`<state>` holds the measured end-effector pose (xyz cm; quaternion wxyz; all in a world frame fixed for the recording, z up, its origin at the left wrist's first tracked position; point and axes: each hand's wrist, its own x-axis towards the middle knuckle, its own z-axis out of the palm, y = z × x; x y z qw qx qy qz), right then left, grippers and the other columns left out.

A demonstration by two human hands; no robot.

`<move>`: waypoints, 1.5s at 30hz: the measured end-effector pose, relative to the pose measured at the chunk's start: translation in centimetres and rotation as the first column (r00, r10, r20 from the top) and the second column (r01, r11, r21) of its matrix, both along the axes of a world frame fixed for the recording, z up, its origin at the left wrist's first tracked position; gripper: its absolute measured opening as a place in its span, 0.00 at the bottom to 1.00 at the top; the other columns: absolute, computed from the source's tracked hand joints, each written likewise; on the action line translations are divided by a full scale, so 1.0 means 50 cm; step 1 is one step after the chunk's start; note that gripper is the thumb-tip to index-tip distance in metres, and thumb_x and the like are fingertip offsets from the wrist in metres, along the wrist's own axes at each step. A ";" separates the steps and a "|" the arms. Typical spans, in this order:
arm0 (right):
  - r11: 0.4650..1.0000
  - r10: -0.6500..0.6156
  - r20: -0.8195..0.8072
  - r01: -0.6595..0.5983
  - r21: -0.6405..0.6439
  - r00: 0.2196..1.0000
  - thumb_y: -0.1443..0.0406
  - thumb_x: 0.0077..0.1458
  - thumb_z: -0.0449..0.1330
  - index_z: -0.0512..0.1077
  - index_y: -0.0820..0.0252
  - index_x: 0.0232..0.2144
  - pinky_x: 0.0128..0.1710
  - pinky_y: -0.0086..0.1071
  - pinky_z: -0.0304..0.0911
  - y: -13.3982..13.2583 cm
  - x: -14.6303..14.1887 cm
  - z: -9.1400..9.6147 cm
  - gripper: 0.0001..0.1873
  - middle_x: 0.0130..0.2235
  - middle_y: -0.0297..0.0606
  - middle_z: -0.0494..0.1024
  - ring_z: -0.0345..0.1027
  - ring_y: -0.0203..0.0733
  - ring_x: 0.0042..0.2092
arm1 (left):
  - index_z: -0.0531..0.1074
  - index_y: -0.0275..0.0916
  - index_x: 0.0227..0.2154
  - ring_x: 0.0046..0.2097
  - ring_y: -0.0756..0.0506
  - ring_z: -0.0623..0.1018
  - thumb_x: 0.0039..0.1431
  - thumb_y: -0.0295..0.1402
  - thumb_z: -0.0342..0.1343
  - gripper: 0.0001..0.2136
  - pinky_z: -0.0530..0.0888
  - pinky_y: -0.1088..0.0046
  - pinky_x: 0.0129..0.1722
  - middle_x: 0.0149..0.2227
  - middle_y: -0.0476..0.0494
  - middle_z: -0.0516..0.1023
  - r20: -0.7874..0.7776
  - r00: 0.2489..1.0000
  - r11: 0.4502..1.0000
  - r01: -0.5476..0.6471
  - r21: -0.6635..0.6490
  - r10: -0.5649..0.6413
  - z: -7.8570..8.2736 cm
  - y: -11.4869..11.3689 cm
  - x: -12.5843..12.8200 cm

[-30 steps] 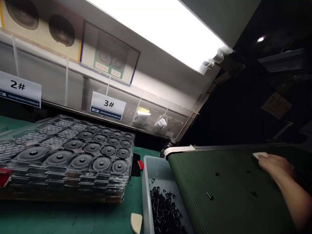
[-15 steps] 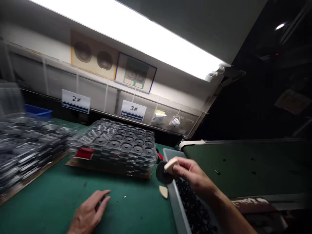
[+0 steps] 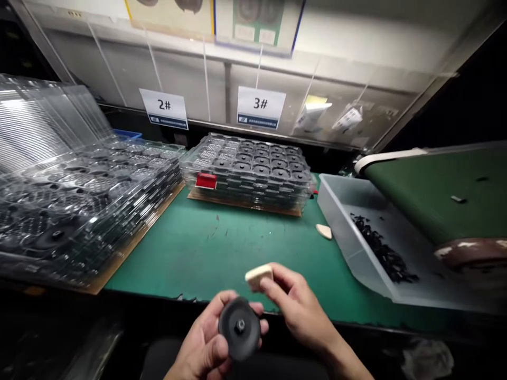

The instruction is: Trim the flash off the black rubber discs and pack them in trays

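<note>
Black rubber disc (image 3: 240, 328) is cradled on the spread left hand (image 3: 204, 343), cream sponge (image 3: 259, 277) pinched by the right hand (image 3: 301, 311); filled trays (image 3: 249, 171) are stacked beyond.

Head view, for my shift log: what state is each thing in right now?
Left hand: cupping the black disc.
Black disc: held tilted, central boss facing up.
Right hand: pinching the cream wedge.
Cream wedge: gripped between fingers, beside the disc.
Second cream wedge: lying on the green mat.
Clear plastic bin: holding loose black pieces.
Green conveyor belt: few black pieces on it.
Stacked clear trays: filled with black discs.
</note>
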<state>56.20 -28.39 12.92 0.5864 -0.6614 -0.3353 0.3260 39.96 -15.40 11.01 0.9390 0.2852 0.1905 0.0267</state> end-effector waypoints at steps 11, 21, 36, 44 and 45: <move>0.985 -0.169 0.592 0.115 0.128 0.788 0.71 0.67 0.53 0.75 0.56 0.51 0.40 0.36 0.72 -0.038 -0.108 0.059 0.15 0.42 0.43 0.76 0.72 0.44 0.41 | 0.78 0.49 0.53 0.63 0.28 0.74 0.38 0.44 0.79 0.35 0.72 0.59 0.61 0.59 0.39 0.79 -0.071 0.968 0.946 -0.216 0.243 0.240 0.030 -0.014 -0.037; 0.996 -0.079 0.663 0.078 0.030 0.745 0.70 0.65 0.55 0.74 0.60 0.37 0.33 0.32 0.61 -0.041 -0.142 0.019 0.08 0.33 0.39 0.71 0.65 0.41 0.34 | 0.73 0.48 0.60 0.60 0.37 0.77 0.48 0.38 0.76 0.35 0.74 0.69 0.58 0.56 0.40 0.82 -0.153 0.977 0.983 -0.130 0.131 0.149 -0.004 -0.020 -0.037; 0.995 -0.023 0.633 0.081 -0.063 0.774 0.69 0.67 0.57 0.69 0.59 0.32 0.34 0.35 0.54 -0.039 -0.132 0.002 0.09 0.31 0.35 0.66 0.59 0.39 0.33 | 0.74 0.44 0.60 0.53 0.44 0.82 0.61 0.36 0.67 0.24 0.77 0.75 0.54 0.55 0.40 0.84 -0.091 0.985 0.987 -0.152 -0.042 0.148 -0.043 -0.005 -0.058; 0.993 0.076 0.639 0.001 -0.120 0.765 0.69 0.67 0.57 0.74 0.59 0.38 0.34 0.36 0.55 -0.030 -0.121 0.003 0.07 0.31 0.36 0.68 0.60 0.40 0.33 | 0.76 0.40 0.58 0.51 0.45 0.82 0.64 0.41 0.64 0.22 0.77 0.76 0.50 0.55 0.38 0.83 -0.135 0.987 0.993 -0.099 -0.061 0.091 -0.051 0.005 -0.065; 0.990 0.070 0.656 0.026 -0.135 0.751 0.68 0.68 0.57 0.74 0.59 0.37 0.35 0.36 0.55 -0.027 -0.119 0.002 0.07 0.32 0.37 0.68 0.59 0.41 0.33 | 0.76 0.40 0.58 0.50 0.45 0.82 0.64 0.41 0.63 0.21 0.78 0.75 0.49 0.56 0.38 0.83 -0.134 0.989 0.995 -0.076 -0.061 0.067 -0.052 0.006 -0.064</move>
